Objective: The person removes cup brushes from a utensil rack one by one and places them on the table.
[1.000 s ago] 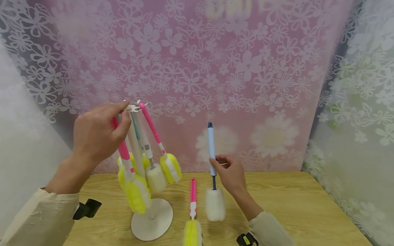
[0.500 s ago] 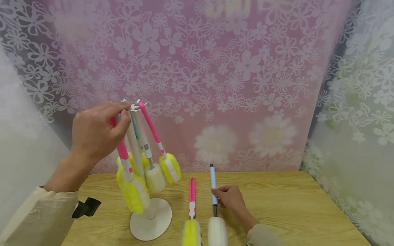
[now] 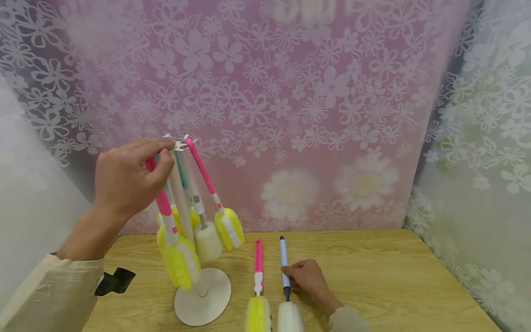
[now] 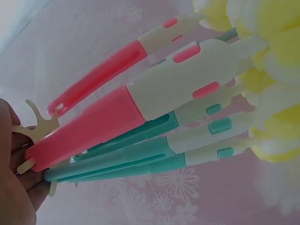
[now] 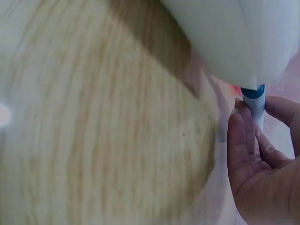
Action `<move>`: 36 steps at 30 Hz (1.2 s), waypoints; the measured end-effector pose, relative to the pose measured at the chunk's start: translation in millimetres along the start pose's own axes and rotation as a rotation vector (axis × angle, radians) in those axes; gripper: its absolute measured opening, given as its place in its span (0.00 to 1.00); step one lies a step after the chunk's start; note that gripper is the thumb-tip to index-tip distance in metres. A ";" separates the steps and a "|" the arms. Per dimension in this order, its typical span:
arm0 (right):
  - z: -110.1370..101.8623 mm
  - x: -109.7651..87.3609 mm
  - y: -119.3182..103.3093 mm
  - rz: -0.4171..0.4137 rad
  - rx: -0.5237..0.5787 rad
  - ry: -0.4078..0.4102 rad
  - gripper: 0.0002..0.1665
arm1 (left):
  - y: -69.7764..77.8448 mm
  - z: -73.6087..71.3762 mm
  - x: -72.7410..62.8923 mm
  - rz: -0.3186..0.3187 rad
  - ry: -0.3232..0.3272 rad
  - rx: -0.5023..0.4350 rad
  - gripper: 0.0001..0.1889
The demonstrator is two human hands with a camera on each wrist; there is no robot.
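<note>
In the head view my left hand (image 3: 128,180) grips the pronged top of a white hanging rack (image 3: 181,145). Several sponge cleaning brushes hang from its hooks, among them a pink-handled brush (image 4: 89,126) and a green-handled brush (image 4: 145,157) in the left wrist view. Low over the tabletop, my right hand (image 3: 309,279) pinches the light blue handle of a white sponge brush (image 3: 284,258) between thumb and fingers. The white sponge head (image 5: 243,37) looms large in the right wrist view. Whether that brush touches the table is hard to tell.
Left of the blue brush, a pink-handled brush with a yellow sponge (image 3: 258,313) lies on the wooden table (image 3: 373,276). The rack's round white base (image 3: 203,306) stands on the table's left part. A pink floral curtain (image 3: 290,115) hangs behind.
My right hand has lowered the blue-handled brush from an upright pose to near the tabletop, beside the pink brush. My left hand keeps its hold on the rack top.
</note>
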State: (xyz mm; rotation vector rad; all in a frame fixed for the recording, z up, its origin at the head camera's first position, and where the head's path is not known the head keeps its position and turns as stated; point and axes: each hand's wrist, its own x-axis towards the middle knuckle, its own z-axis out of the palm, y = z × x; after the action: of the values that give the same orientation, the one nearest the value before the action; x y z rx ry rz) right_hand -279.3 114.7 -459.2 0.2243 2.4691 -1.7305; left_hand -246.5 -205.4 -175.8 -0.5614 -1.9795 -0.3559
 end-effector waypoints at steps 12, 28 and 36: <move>1.5 1.0 4.2 -0.046 -0.066 -0.048 0.16 | 1.7 1.7 3.9 0.025 0.010 -0.011 0.18; -7.2 -1.2 6.0 -0.098 0.003 -0.051 0.21 | 2.9 -1.2 5.5 0.090 -0.078 0.025 0.18; -24.0 1.8 -16.9 -0.131 0.064 0.022 0.19 | -1.8 -3.7 5.7 0.142 -0.148 0.010 0.18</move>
State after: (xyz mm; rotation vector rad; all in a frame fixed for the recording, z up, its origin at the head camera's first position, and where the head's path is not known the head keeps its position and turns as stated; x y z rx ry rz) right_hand -284.6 131.7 -435.7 0.0903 2.4983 -1.8692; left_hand -246.8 -207.4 -169.1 -0.7353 -2.0675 -0.2224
